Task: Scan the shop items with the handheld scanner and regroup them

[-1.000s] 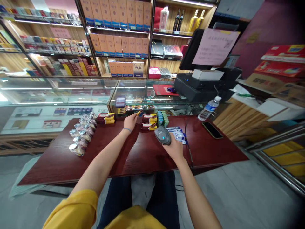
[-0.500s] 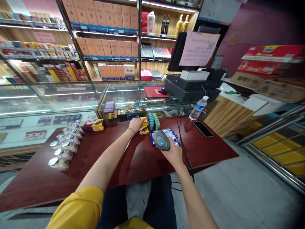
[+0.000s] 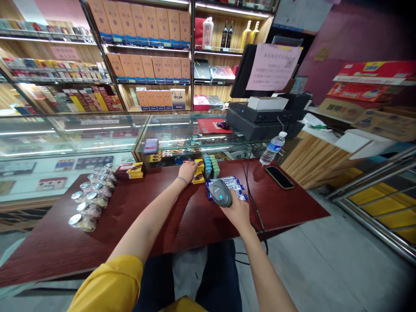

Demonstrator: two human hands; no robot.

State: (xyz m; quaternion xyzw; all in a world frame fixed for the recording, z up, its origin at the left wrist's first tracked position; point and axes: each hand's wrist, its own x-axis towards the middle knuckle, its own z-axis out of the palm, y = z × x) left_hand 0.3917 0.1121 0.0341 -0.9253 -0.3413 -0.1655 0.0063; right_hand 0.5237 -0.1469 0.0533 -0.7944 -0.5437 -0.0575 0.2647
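My right hand point(image 3: 238, 211) is wrapped round the handle of a dark grey barcode scanner point(image 3: 219, 193), whose small blue light is lit. Under and behind the scanner lie blue-and-white packets point(image 3: 234, 182) on the table. My left hand point(image 3: 187, 172) reaches out to a stack of yellow-and-brown snack packets point(image 3: 199, 177) and touches its left side. The fingertips there are partly hidden, so I cannot tell whether they grip a packet. Just right of that stack stand rows of green and blue small packs point(image 3: 211, 167).
Several silver-lidded jars point(image 3: 87, 210) line the left of the dark red table point(image 3: 136, 234). Red-and-yellow packets point(image 3: 134, 170) lie near the glass case point(image 3: 113, 143). A water bottle point(image 3: 272, 149) and a phone point(image 3: 279, 177) are at the right. The scanner's black cable point(image 3: 250, 190) crosses the table.
The view has shifted very slightly. My left hand stays at the yellow packets and my right hand still holds the scanner over the blue packets; nothing else has visibly moved.
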